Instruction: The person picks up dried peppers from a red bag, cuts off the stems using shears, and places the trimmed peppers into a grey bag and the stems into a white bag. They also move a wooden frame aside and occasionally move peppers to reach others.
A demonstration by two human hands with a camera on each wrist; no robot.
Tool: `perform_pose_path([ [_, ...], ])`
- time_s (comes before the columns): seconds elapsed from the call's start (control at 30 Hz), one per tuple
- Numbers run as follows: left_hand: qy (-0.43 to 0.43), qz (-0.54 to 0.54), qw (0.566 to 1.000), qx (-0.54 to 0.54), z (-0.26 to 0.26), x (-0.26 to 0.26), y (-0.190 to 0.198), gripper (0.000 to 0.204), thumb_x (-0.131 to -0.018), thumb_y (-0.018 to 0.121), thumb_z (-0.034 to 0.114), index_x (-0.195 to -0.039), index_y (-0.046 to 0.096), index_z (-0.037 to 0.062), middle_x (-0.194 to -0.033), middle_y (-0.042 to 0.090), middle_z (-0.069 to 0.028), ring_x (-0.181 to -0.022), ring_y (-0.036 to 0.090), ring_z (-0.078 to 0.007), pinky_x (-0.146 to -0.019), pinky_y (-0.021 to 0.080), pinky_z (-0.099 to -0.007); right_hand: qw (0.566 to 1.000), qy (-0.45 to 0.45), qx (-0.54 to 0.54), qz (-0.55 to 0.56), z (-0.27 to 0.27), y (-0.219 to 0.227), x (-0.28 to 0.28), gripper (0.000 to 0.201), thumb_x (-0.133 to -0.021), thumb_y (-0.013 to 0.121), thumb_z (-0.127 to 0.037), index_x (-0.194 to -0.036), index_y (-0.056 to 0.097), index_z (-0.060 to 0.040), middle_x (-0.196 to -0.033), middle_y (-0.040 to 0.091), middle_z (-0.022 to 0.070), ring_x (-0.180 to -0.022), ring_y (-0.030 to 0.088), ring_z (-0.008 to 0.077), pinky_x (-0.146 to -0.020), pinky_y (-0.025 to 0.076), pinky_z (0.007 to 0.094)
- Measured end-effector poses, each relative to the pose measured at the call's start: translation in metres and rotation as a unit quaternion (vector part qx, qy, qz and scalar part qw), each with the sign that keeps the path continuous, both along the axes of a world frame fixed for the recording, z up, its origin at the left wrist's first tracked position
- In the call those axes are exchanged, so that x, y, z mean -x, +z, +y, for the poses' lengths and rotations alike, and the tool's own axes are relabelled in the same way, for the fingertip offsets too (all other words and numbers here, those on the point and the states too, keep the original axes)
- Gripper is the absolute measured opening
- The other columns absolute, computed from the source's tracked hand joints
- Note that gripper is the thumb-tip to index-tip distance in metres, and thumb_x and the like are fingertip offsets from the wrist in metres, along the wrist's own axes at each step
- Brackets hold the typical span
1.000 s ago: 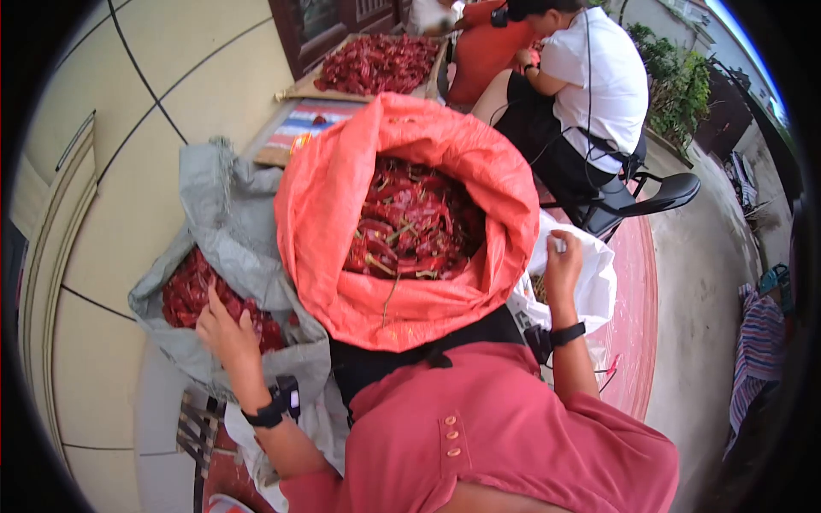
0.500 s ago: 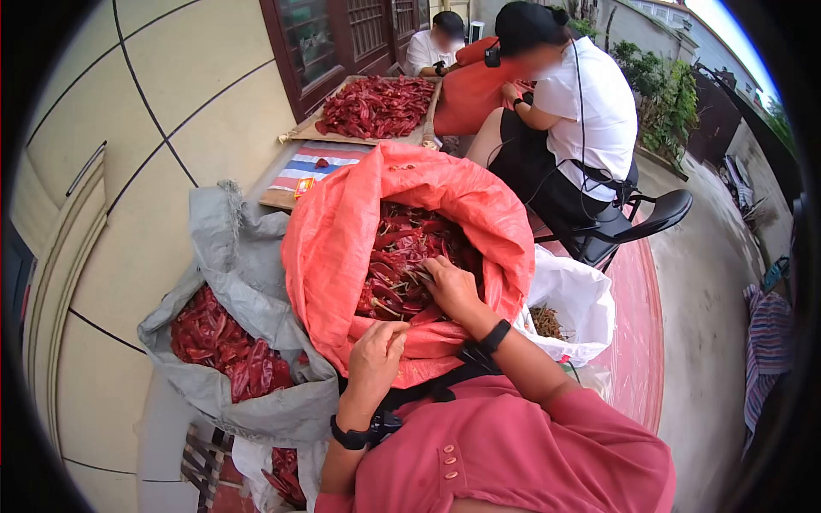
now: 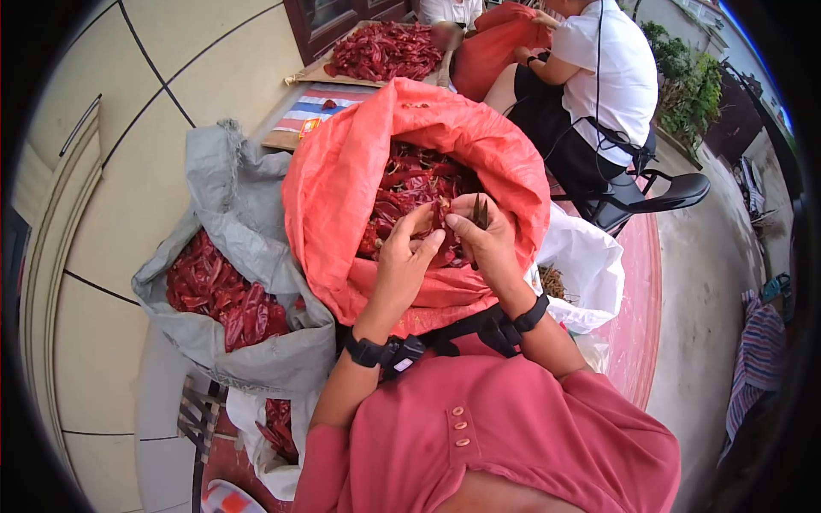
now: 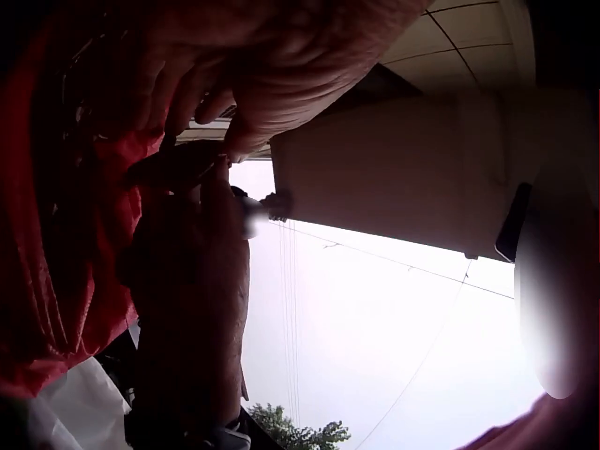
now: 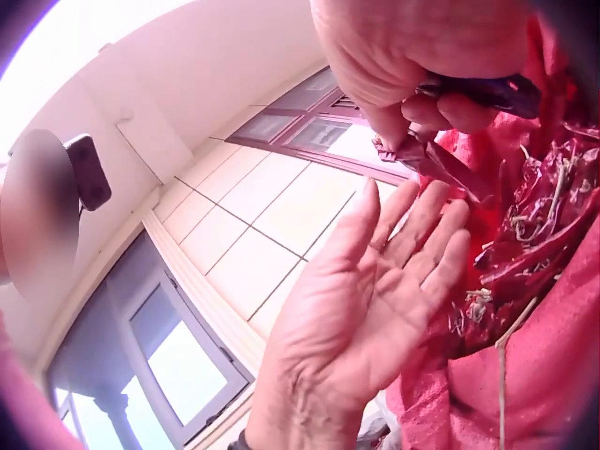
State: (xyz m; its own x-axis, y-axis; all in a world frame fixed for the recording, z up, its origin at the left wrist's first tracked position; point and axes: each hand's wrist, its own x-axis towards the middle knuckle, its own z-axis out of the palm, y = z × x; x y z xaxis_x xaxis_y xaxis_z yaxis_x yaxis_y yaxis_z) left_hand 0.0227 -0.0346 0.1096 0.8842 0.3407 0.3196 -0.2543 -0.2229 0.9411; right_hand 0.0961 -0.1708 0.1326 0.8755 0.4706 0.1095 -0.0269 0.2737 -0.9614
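Note:
A dried red chili (image 5: 441,167) is pinched between the thumb and finger of my right hand (image 3: 494,244). That same hand keeps small dark snips (image 3: 481,212) in its grip, two pointed blades sticking up past the fingers. Facing it, my left hand (image 3: 405,267) has its palm turned up and fingers loosely extended in the right wrist view, its fingertips close to the chili. Both hands are over the near side of a big orange-red sack (image 3: 333,188), its rim rolled outward. Inside lie many dried chilies with stems (image 3: 419,175).
To the left stands a grey woven sack (image 3: 295,346) with stemless-looking red chilies (image 3: 214,286). A white bag (image 3: 599,278) on the right contains loose stems (image 3: 554,282). Behind are a tray of chilies (image 3: 389,51) and a seated person (image 3: 611,81) on a black chair (image 3: 658,195).
The left hand came from the grey sack to the orange-red sack; the right came from the white bag, reached into the chilies, and now holds one up before the left palm.

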Motion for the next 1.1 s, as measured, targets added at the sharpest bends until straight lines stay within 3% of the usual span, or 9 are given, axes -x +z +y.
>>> perform_pose_path([
  [0.1, -0.031, 0.027, 0.997, 0.058, -0.003, 0.002, 0.005, 0.047, -0.096, 0.059, 0.018, -0.135, 0.046, -0.0049, -0.123, 0.059, -0.0110, -0.111, 0.057, -0.0139, -0.095, 0.046, -0.0266, 0.998, 0.050, -0.017, 0.033, 0.002, -0.005, 0.006, 0.017, -0.089, 0.066, -0.007, -0.104, 0.058, -0.0037, -0.088, 0.061, -0.0024, -0.067, 0.048, 0.0014, -0.054, 0.038, 0.0177],
  [0.2, 0.026, -0.049, 0.995, 0.086, -0.006, 0.000, -0.016, 0.042, -0.093, 0.061, 0.019, -0.127, 0.053, -0.0051, -0.111, 0.065, -0.0174, -0.095, 0.064, -0.0189, -0.084, 0.051, -0.0311, 0.998, 0.051, -0.017, -0.040, 0.012, -0.017, 0.008, 0.017, -0.090, 0.063, -0.004, -0.107, 0.060, -0.0028, -0.091, 0.061, -0.0020, -0.073, 0.053, 0.0027, -0.061, 0.044, 0.0179],
  [0.3, 0.095, -0.040, 0.994, 0.023, -0.005, 0.004, -0.020, 0.032, -0.092, 0.061, 0.013, -0.119, 0.056, -0.0023, -0.106, 0.066, -0.0135, -0.096, 0.064, -0.0181, -0.083, 0.050, -0.0311, 0.980, 0.031, 0.053, -0.189, 0.014, -0.024, 0.009, 0.021, -0.092, 0.059, -0.002, -0.113, 0.060, -0.0005, -0.103, 0.061, 0.0010, -0.093, 0.057, 0.0074, -0.080, 0.047, 0.0224],
  [0.37, 0.135, -0.041, 0.989, -0.049, -0.003, 0.011, -0.017, 0.029, -0.089, 0.063, 0.010, -0.116, 0.056, -0.0011, -0.105, 0.065, -0.0133, -0.096, 0.064, -0.0211, -0.082, 0.050, -0.0319, 0.988, -0.004, 0.033, -0.150, 0.016, -0.018, 0.016, 0.021, -0.093, 0.060, -0.008, -0.113, 0.061, -0.0017, -0.104, 0.061, 0.0020, -0.095, 0.057, 0.0088, -0.082, 0.046, 0.0226],
  [0.47, 0.167, -0.035, 0.973, -0.154, -0.004, 0.018, -0.012, 0.025, -0.082, 0.066, 0.007, -0.106, 0.058, 0.0015, -0.101, 0.064, -0.0171, -0.094, 0.063, -0.0341, -0.078, 0.050, -0.0397, 0.984, 0.026, 0.087, -0.151, 0.019, -0.020, 0.014, 0.015, -0.093, 0.060, -0.006, -0.107, 0.063, -0.0012, -0.099, 0.063, 0.0010, -0.090, 0.056, 0.0064, -0.078, 0.045, 0.0197],
  [0.67, 0.233, -0.091, 0.925, -0.286, 0.000, 0.018, -0.033, 0.014, -0.081, 0.059, 0.010, -0.093, 0.055, 0.0060, -0.089, 0.058, -0.0118, -0.087, 0.059, -0.0304, -0.078, 0.046, -0.0430, 0.967, 0.031, 0.142, -0.211, 0.021, -0.035, 0.006, 0.009, -0.094, 0.060, -0.008, -0.101, 0.066, -0.0044, -0.076, 0.054, -0.0072, -0.059, 0.039, -0.0003, -0.049, 0.029, 0.0161],
  [0.73, 0.232, -0.097, 0.911, -0.328, 0.003, 0.027, -0.030, 0.010, -0.083, 0.054, 0.009, -0.092, 0.056, 0.0067, -0.089, 0.057, -0.0102, -0.088, 0.058, -0.0275, -0.081, 0.044, -0.0418, 0.955, 0.028, 0.196, -0.223, 0.023, -0.030, 0.010, 0.008, -0.094, 0.060, -0.009, -0.099, 0.066, -0.0055, -0.075, 0.055, -0.0071, -0.058, 0.038, -0.0006, -0.048, 0.027, 0.0160],
  [0.9, 0.229, -0.097, 0.891, -0.380, 0.005, 0.030, -0.029, 0.010, -0.083, 0.054, 0.011, -0.092, 0.056, 0.0064, -0.088, 0.055, -0.0088, -0.086, 0.057, -0.0266, -0.083, 0.043, -0.0421, 0.904, 0.003, 0.236, -0.357, 0.026, -0.031, 0.015, 0.012, -0.094, 0.059, -0.010, -0.101, 0.062, -0.0013, -0.080, 0.062, 0.0035, -0.072, 0.055, 0.0093, -0.066, 0.047, 0.0268],
  [1.1, 0.228, -0.062, 0.902, -0.360, -0.003, 0.026, -0.038, 0.008, -0.085, 0.053, 0.011, -0.090, 0.054, 0.0042, -0.085, 0.058, -0.0124, -0.083, 0.059, -0.0281, -0.076, 0.049, -0.0394, 0.854, -0.038, 0.304, -0.420, 0.025, -0.032, 0.019, 0.005, -0.089, 0.062, -0.002, -0.093, 0.059, -0.0009, -0.080, 0.059, 0.0061, -0.070, 0.054, 0.0125, -0.065, 0.046, 0.0273],
])
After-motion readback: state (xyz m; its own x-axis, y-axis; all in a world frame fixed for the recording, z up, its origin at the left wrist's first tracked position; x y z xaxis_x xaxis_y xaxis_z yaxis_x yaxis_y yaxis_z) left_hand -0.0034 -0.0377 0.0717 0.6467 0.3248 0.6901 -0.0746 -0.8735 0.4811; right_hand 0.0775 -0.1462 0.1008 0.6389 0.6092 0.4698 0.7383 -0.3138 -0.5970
